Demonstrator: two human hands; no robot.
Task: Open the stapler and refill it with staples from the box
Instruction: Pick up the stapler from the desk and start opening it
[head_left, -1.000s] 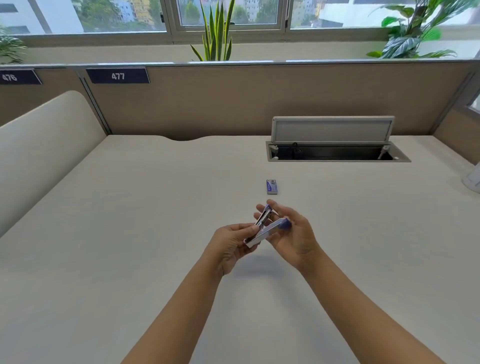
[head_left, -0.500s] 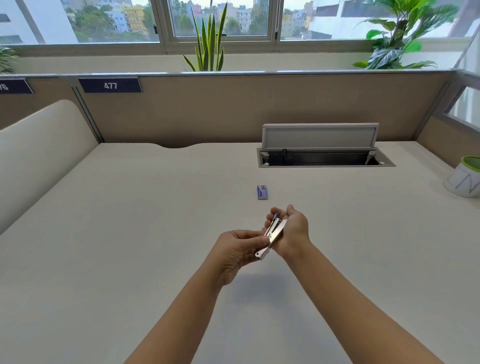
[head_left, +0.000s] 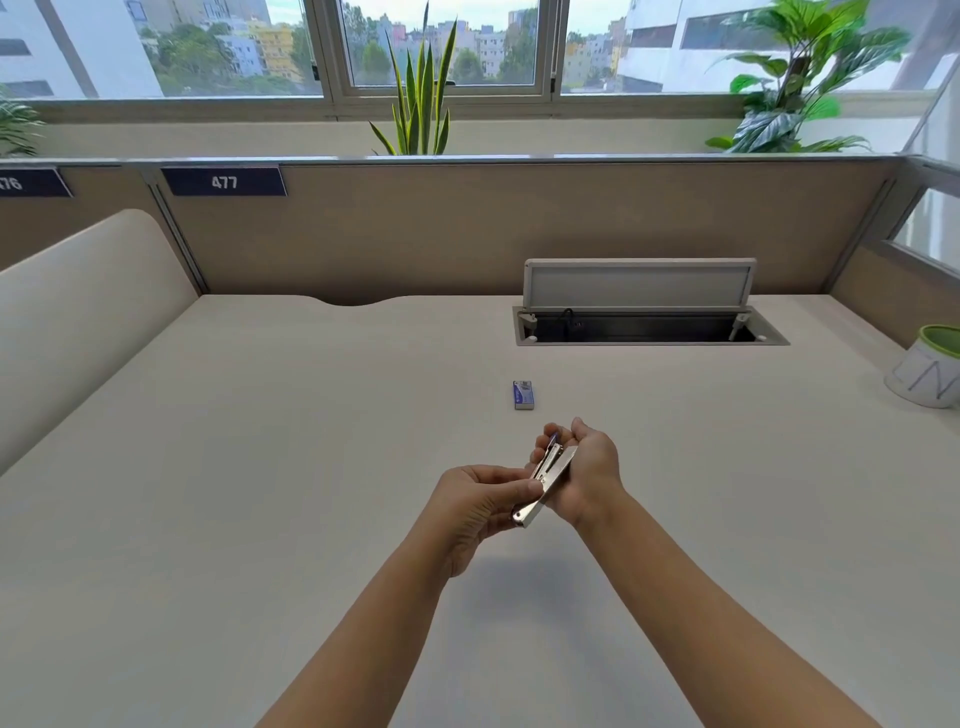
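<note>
At the left, the person's left hand (head_left: 480, 501) is curled, its thumb and fingertips pinched on the near end of the small silver metal stapler (head_left: 546, 480), close to its hinge. The stapler is off the pale beige desk (head_left: 260, 493), raised between both hands above the desk's middle, tilted with its near end low and its far end up and away. Its 2 metal arms look slightly parted toward the far end, where a bit of blue shows, so the opening seems begun; whether the staple channel is fully exposed is too small to tell.

To the right of the stapler, the right hand (head_left: 587, 475) cups it from behind, palm turned inward and fingers wrapped round the far part of the body, gripping it.

Beyond the hands, a little further back on the desk, the small blue-and-white cardboard staple box (head_left: 523, 395) lies flat, apart from both hands and apparently closed. No loose strip of staples is visible anywhere.

Judged from this, only the 1st part of the task is under way. Left to do: finish opening the stapler, free 1 hand, open the box, take a strip, seat it in the channel and close the stapler.
</note>
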